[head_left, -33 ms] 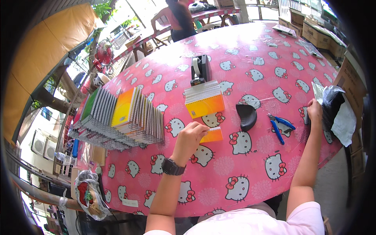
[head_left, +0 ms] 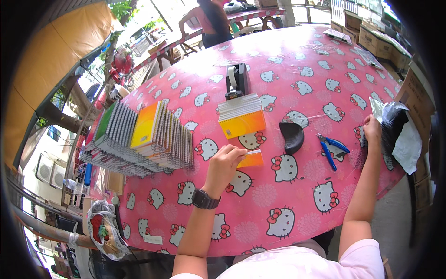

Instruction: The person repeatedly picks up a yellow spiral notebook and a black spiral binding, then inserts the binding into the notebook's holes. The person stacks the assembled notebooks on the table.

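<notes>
Two hands at work: our left hand (head_left: 225,163) pinches a small orange pad (head_left: 250,159) flat on the bench (head_left: 288,218); right hand (head_left: 372,128) grips black mesh (head_left: 391,126) at the edge. We judge the pad light, thin, bendable, best held by its edge.

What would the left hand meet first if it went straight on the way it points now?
Probably the small orange card the left hand already touches; beyond it, the black curved object. Depth is unclear.
</notes>
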A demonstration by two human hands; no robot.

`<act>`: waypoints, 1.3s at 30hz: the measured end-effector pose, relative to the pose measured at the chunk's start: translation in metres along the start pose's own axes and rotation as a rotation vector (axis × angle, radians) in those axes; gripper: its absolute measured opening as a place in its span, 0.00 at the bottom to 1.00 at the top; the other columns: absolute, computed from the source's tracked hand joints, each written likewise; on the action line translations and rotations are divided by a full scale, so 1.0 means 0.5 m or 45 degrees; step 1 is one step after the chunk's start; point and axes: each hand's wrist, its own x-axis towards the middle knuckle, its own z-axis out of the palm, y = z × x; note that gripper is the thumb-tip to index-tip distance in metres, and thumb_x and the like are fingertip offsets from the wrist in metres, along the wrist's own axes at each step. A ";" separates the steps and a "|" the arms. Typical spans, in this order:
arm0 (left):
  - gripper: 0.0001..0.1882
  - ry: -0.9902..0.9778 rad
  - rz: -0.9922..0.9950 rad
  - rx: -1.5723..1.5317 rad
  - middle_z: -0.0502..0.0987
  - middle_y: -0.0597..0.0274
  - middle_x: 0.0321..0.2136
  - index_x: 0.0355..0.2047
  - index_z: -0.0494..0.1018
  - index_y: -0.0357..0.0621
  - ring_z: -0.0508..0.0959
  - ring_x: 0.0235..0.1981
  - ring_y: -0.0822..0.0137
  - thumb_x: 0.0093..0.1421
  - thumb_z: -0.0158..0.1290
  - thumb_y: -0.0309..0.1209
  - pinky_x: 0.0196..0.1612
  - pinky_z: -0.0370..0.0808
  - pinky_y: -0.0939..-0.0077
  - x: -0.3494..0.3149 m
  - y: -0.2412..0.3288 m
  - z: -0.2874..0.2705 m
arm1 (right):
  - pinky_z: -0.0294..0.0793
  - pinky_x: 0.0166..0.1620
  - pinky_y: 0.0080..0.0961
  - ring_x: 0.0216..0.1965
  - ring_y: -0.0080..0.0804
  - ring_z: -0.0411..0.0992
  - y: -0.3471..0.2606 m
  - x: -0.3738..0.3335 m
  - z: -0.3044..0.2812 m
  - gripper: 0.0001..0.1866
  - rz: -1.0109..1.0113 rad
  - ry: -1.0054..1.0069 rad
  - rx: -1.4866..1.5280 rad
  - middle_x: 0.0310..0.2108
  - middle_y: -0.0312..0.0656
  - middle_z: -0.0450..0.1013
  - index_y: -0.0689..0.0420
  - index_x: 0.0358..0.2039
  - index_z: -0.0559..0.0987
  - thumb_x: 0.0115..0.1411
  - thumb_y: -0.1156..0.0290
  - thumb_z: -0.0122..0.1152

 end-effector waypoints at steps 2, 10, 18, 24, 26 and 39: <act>0.07 0.075 0.035 0.074 0.76 0.62 0.28 0.33 0.77 0.43 0.76 0.32 0.61 0.52 0.56 0.22 0.36 0.74 0.69 -0.019 0.003 0.009 | 0.73 0.39 0.39 0.35 0.46 0.76 -0.050 -0.015 -0.027 0.05 -0.144 0.062 0.183 0.32 0.50 0.76 0.59 0.32 0.75 0.54 0.76 0.55; 0.12 0.247 0.104 0.064 0.78 0.64 0.30 0.36 0.79 0.45 0.76 0.32 0.64 0.50 0.57 0.20 0.35 0.74 0.71 -0.043 0.019 0.047 | 0.69 0.33 0.17 0.29 0.18 0.69 -0.340 -0.206 -0.101 0.11 -0.723 -0.547 0.957 0.27 0.34 0.73 0.58 0.45 0.76 0.63 0.74 0.52; 0.11 0.199 0.154 0.052 0.78 0.67 0.31 0.36 0.79 0.48 0.76 0.33 0.66 0.51 0.57 0.23 0.37 0.72 0.70 -0.058 0.026 0.049 | 0.72 0.33 0.20 0.31 0.19 0.71 -0.432 -0.355 -0.084 0.10 -0.894 -1.125 1.078 0.31 0.34 0.72 0.57 0.36 0.79 0.52 0.80 0.64; 0.11 0.231 0.163 0.061 0.78 0.69 0.28 0.34 0.79 0.49 0.76 0.31 0.67 0.50 0.57 0.23 0.36 0.72 0.70 -0.055 0.019 0.050 | 0.71 0.34 0.20 0.30 0.20 0.71 -0.446 -0.363 -0.082 0.08 -0.973 -1.157 1.100 0.32 0.38 0.74 0.61 0.38 0.78 0.57 0.80 0.58; 0.11 0.234 0.169 0.052 0.77 0.69 0.28 0.34 0.79 0.49 0.76 0.31 0.67 0.49 0.57 0.23 0.36 0.72 0.70 -0.055 0.016 0.051 | 0.71 0.34 0.21 0.30 0.21 0.71 -0.440 -0.359 -0.074 0.07 -0.978 -1.224 1.121 0.31 0.38 0.74 0.62 0.38 0.78 0.59 0.80 0.56; 0.10 0.219 0.133 0.067 0.77 0.68 0.30 0.33 0.76 0.48 0.75 0.34 0.64 0.49 0.58 0.25 0.40 0.71 0.67 -0.054 0.033 0.052 | 0.69 0.29 0.22 0.23 0.22 0.67 -0.437 -0.364 -0.078 0.14 -1.135 -1.243 1.117 0.26 0.36 0.72 0.58 0.47 0.72 0.60 0.78 0.55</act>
